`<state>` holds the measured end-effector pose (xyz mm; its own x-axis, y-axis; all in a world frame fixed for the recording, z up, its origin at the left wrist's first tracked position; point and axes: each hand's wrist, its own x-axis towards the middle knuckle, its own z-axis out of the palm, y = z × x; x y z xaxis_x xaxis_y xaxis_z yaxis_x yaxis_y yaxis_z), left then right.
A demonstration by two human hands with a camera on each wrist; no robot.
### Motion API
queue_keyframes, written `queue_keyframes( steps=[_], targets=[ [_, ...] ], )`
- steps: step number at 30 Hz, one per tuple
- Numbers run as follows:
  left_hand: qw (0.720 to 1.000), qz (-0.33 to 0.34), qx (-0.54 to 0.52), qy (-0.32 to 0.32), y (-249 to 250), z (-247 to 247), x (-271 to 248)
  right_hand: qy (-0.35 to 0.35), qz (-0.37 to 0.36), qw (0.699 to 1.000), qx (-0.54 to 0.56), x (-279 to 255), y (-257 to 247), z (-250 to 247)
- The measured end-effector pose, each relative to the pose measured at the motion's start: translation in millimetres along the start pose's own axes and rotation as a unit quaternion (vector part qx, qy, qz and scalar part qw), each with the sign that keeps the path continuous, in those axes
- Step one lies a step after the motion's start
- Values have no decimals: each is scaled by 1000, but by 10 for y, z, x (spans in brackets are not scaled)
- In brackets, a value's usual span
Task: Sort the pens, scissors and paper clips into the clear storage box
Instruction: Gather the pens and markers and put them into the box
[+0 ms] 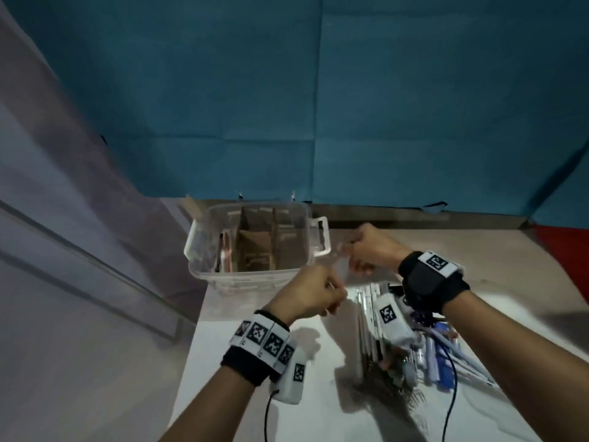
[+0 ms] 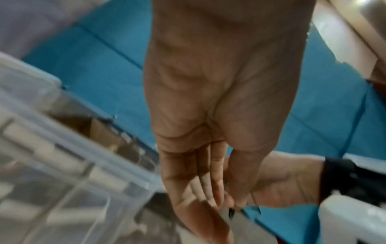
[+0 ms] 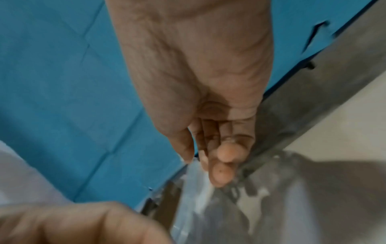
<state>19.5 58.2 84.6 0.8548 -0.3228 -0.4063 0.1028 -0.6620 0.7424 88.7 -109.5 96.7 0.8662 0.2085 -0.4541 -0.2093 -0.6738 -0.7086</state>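
Observation:
The clear storage box (image 1: 248, 277) with cardboard dividers stands at the table's back left, and its wall shows in the left wrist view (image 2: 62, 173). Just right of it, both hands are raised over the table. My right hand (image 1: 353, 256) (image 3: 200, 165) pinches a thin clear plastic bag (image 1: 339, 266) (image 3: 194, 189) between thumb and fingers. My left hand (image 1: 334, 293) (image 2: 229, 203) pinches the bag's near edge, its fingers curled. What the bag holds is too blurred to tell. White pens (image 1: 366, 317) and blue pens (image 1: 446, 349) lie heaped under my right wrist.
A dark tangle of small items (image 1: 392, 384) lies at the near end of the pen heap. A blue backdrop (image 1: 318, 106) rises behind the table. The table's left edge (image 1: 194, 330) runs close by my left forearm. A red patch (image 1: 567, 250) sits at the far right.

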Motion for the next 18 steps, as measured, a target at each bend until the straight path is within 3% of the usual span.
queue_keyframes(
  steps=[2, 4, 10, 13, 18],
  targets=[
    [999, -35, 15, -16, -139, 340, 186, -33, 40, 998, -45, -52, 370, 109],
    [996, -68, 47, 13, -302, 640, 322, -37, 64, 991, -112, -64, 670, 271],
    [982, -123, 117, 77, -575, 1422, 491, 15, 99, 975, -197, -127, 1036, 651],
    [975, -123, 143, 116, -592, 1567, 513, 32, 102, 973, -205, -122, 1096, 775],
    [974, -131, 144, 114, -553, 1494, 513, 56, 94, 976, -187, -60, 1106, 919]
  ],
)
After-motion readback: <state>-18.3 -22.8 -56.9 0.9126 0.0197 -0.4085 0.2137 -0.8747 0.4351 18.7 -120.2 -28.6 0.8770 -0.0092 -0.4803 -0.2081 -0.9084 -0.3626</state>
